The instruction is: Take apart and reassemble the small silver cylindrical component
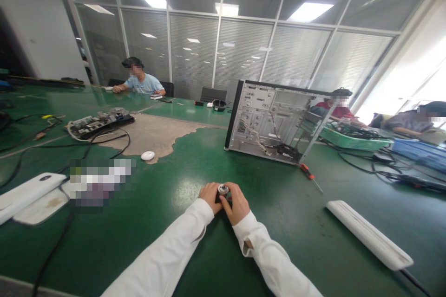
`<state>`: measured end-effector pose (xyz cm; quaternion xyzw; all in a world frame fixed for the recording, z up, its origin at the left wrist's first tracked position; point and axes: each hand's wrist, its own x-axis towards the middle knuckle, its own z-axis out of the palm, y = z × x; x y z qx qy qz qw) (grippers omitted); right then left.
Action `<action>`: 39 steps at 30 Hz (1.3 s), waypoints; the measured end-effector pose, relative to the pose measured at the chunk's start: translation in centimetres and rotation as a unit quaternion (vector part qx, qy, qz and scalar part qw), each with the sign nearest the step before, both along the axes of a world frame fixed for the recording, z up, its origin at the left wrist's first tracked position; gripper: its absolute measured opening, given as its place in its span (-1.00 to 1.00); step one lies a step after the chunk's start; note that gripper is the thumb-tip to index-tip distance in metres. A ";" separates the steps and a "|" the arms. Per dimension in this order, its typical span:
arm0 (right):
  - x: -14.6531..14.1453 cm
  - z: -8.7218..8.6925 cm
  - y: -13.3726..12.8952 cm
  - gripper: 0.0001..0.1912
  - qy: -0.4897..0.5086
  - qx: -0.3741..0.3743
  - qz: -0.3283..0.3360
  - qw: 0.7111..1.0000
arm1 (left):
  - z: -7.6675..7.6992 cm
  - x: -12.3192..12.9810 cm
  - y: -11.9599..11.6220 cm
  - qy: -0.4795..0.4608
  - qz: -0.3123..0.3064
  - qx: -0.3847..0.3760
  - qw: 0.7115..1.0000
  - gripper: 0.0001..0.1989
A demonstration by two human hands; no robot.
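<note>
Both hands meet over the green table, around a small cylindrical part (223, 189) with a pale round top and dark bits on it. My left hand (210, 197) grips its left side, fingers bent. From the right, my right hand (236, 202) wraps it, with the thumb on its near side. The lower part of the piece is hidden by the fingers, and its exact kind cannot be made out. Beyond the hands stands an opened computer case (258, 116), its metal inside and loose wires showing. A red-and-black screwdriver (307, 172) lies by its lower right corner.
A long white bar (369, 234) with a cable lies at right; white devices (31, 195) lie at left. Farther off are a circuit board assembly (101, 123), a white disc (147, 155), a green basket (351, 138) of cables and a blue basket (418, 152). Several people sit around.
</note>
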<state>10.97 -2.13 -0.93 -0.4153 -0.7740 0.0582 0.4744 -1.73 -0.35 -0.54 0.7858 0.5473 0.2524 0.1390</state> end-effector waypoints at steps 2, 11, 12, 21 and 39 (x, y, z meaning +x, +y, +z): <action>0.0 -0.2 0.1 -0.71 0.004 -0.005 -0.008 1.000 | 0.1 -0.1 -0.1 -0.015 -0.001 0.002 1.000 -0.55; 0.4 -0.3 0.4 -0.60 0.004 -0.039 -0.007 0.999 | 0.1 -0.3 -0.2 -0.053 -0.017 -0.002 0.998 -0.32; 0.4 -0.2 0.4 -0.62 0.001 -0.033 -0.004 0.999 | 0.0 -0.3 -0.2 -0.048 -0.020 0.000 0.999 -0.30; 0.6 -0.1 0.4 -0.62 0.011 -0.061 -0.017 0.998 | -0.4 -0.1 -0.4 -0.018 -0.041 0.031 0.999 -0.23; 1.3 0.0 0.5 -0.68 0.165 -0.193 -0.082 0.964 | 0.8 -0.2 -0.9 -0.094 -0.030 0.050 0.994 -0.34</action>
